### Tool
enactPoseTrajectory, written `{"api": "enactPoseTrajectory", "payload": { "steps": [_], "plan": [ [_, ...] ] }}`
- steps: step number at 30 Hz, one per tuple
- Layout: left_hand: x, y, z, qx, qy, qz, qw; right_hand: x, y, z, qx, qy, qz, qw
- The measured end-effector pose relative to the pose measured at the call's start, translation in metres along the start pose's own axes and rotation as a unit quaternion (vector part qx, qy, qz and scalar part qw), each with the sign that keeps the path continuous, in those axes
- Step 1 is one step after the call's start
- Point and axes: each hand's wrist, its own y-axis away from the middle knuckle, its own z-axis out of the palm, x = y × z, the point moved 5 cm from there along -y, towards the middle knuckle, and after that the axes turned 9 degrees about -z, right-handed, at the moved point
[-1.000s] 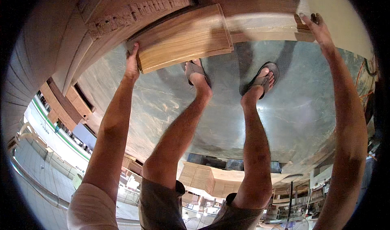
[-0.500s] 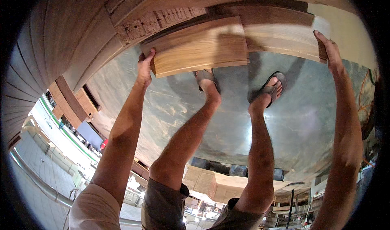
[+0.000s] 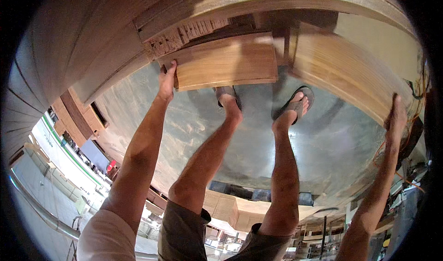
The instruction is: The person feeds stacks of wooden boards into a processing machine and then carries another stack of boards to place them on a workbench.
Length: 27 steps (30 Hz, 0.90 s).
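My left hand (image 3: 167,79) grips the left end of a light brown wooden board (image 3: 226,62) held above the floor in front of my legs. My right hand (image 3: 396,115) is far out at the right, closed on the lower end of a long, motion-blurred wooden panel (image 3: 341,76). I cannot tell whether board and panel are joined. Below the board my two feet stand in dark flip-flops (image 3: 295,102) on the floor.
The floor (image 3: 198,132) is grey polished concrete. Stacked timber and long planks (image 3: 115,44) curve along the top and left. Orange cables (image 3: 410,99) lie at the right edge. More wooden stacks (image 3: 226,208) and shelving show behind my legs.
Both hands have come lower and nearer in the picture with the wood. My right hand has swung down and to the right, and the panel beside it is now blurred. My feet stay put.
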Motion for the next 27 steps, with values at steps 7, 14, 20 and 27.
{"api": "enactPoseTrajectory", "payload": {
  "steps": [7,14,20,27],
  "plan": [
    [0.005,0.002,0.0,-0.032,-0.057,-0.027,0.997,-0.017,0.044,0.028,-0.018,-0.2,0.121,0.972],
    [0.003,-0.012,-0.008,-0.032,-0.034,-0.055,0.997,-0.131,0.048,0.191,-0.124,-0.309,0.141,0.933],
    [-0.003,-0.018,-0.031,-0.068,-0.001,-0.07,0.995,-0.196,0.057,0.285,-0.288,-0.357,0.148,0.876],
    [0.0,-0.013,-0.029,-0.136,0.04,-0.058,0.988,-0.228,0.051,0.338,-0.253,-0.387,0.061,0.885]
  ]
}}
